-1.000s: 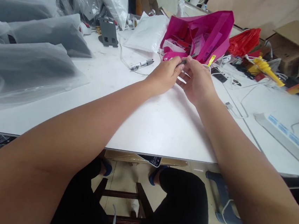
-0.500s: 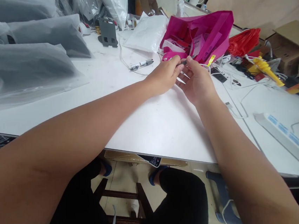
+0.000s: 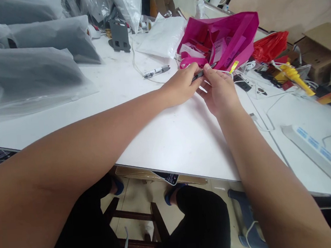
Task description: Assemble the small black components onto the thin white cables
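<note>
Both hands meet above the white table, holding a slim dark pen between them. My left hand closes its thumb and fingers round one end of it. The thumb and fingertips of my right hand pinch the part nearer its tip, the other fingers loosely curled beneath. A second pen, clear and black, lies on the table left of the hands. Just beyond the fingers is a pink bag with boxes and papers inside.
Grey plastic-wrapped packages fill the left side. A white padded packet and a grey phone stand are at the back. To the right are a red plastic bag, a yellow tool, cables and a white power strip.
The pen is turned and shows more between the hands. My right hand's thumb and fingers have drawn closer round it; my left hand has barely shifted.
</note>
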A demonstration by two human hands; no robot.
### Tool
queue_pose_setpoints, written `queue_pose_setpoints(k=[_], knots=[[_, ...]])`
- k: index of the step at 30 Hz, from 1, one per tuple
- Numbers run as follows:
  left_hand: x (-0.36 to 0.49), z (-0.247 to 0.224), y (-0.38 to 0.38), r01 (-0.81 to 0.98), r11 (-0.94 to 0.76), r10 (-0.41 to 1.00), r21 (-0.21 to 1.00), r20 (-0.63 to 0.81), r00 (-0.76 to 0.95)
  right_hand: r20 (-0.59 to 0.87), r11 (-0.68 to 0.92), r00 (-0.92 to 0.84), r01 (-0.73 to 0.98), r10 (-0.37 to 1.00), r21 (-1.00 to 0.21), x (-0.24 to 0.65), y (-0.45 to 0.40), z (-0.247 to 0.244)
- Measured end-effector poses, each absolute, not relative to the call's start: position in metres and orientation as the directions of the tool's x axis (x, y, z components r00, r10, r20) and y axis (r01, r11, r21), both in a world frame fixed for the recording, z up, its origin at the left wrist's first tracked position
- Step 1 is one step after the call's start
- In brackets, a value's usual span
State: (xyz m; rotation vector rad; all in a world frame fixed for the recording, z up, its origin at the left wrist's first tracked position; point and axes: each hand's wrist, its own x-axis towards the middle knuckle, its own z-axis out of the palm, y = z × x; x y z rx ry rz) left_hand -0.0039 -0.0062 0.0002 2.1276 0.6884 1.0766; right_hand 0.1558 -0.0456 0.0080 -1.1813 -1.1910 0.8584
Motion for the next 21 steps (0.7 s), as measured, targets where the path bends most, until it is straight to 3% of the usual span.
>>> queue_pose_setpoints(k=[12, 21], knots=[[-0.0058, 0.0052, -0.0082, 0.152, -0.638, 0.689, 0.755, 0.471, 0.551, 0.195, 0.190, 0.142, 0.049, 0.971, -0.981, 0.1511, -0.0493, 0.0096], [-0.0036, 0.0044, -0.0104, 0.155, -0.677, 0.673, 0.720, 0.519, 0.527, 0.264, 0.252, 0.152, 0.093, 0.953, -0.963, 0.1468, -0.0509, 0.0113]])
